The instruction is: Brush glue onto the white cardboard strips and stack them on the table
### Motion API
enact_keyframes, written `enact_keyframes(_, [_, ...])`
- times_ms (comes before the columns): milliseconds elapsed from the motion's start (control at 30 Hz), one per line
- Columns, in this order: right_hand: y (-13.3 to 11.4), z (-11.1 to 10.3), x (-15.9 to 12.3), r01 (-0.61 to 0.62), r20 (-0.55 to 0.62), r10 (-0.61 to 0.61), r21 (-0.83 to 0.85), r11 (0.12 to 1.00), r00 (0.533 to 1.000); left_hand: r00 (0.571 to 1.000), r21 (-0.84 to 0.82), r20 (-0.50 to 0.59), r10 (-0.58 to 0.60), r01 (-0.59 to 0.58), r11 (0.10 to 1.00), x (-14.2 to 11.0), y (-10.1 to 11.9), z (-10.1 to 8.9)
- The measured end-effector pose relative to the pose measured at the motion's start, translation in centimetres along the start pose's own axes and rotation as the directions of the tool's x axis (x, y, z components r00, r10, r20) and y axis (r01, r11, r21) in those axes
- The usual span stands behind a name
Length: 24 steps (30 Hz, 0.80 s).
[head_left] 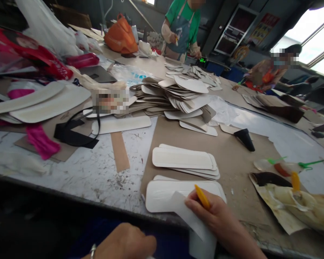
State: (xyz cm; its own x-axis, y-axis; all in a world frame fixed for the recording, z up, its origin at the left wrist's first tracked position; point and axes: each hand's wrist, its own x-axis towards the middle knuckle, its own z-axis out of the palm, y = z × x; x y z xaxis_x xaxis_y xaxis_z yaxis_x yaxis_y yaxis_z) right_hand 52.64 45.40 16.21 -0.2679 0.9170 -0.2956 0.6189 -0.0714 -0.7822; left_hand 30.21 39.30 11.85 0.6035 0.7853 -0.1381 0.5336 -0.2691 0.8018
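My right hand (214, 210) is closed round a tool with a yellow handle (202, 196), whose working end is hidden. A thin white sheet (190, 217) is pinched in the same fingers and hangs past the table edge. Just beneath them lies a stack of long white rounded panels (162, 196), shiny with streaks on top. Behind it is a second stack of similar panels (182, 158). Low in the view, my left hand (129, 239) is curled shut in front of the table edge. Its fingertips are hidden; a bit of white shows below it.
Brown board (240, 172) covers part of the white table. A large panel pile (175, 93) stands behind. At right, a yellow-handled brush (295, 183) rests on a glue-stained container (299, 199), near a black cone (245, 139). Two co-workers (182, 25) (271, 70) are across the table.
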Motion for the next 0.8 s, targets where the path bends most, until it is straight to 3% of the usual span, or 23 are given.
enact_keyframes(67, [-0.8,0.5,1.6,0.069,0.163,-0.047,-0.133,0.989,0.986,0.994,0.021,-0.090,-0.061,0.063,0.998,-0.5,-0.8,-0.4])
enact_keyframes(167, [-1.8,1.4,3.7,0.126,0.254,-0.057,-0.264,0.956,0.966,0.946,-0.243,-0.167,-0.277,0.232,0.942,-0.5,-1.5,-1.0])
enact_keyframes(267, [-2.4,2.1,5.1,0.135,0.295,-0.028,-0.348,0.928,0.955,0.837,-0.589,-0.152,-0.526,0.351,0.728,0.3,-2.1,-1.2])
enact_keyframes(333, [-2.6,2.4,5.6,0.131,0.322,-0.001,-0.382,0.915,0.947,0.777,-0.738,-0.100,-0.622,0.361,0.570,1.1,-2.4,-1.0])
enact_keyframes(400, [-2.6,2.6,6.0,0.126,0.337,0.025,-0.420,0.899,0.941,0.778,-0.793,-0.048,-0.627,0.352,0.498,1.8,-2.8,-0.8])
enact_keyframes(533, [-2.4,2.9,6.4,0.130,0.334,0.058,-0.513,0.848,0.941,0.797,-0.801,0.015,-0.604,0.371,0.469,3.0,-2.8,-0.7])
enact_keyframes(667, [-2.1,3.0,6.6,0.158,0.338,0.052,-0.563,0.811,0.940,0.727,-0.824,0.049,-0.685,0.417,0.383,4.1,-2.4,-1.2])
enact_keyframes(800, [-2.2,3.4,6.5,0.199,0.334,0.007,-0.578,0.791,0.943,0.723,-0.759,0.009,-0.691,0.455,0.465,4.6,-2.3,-1.3])
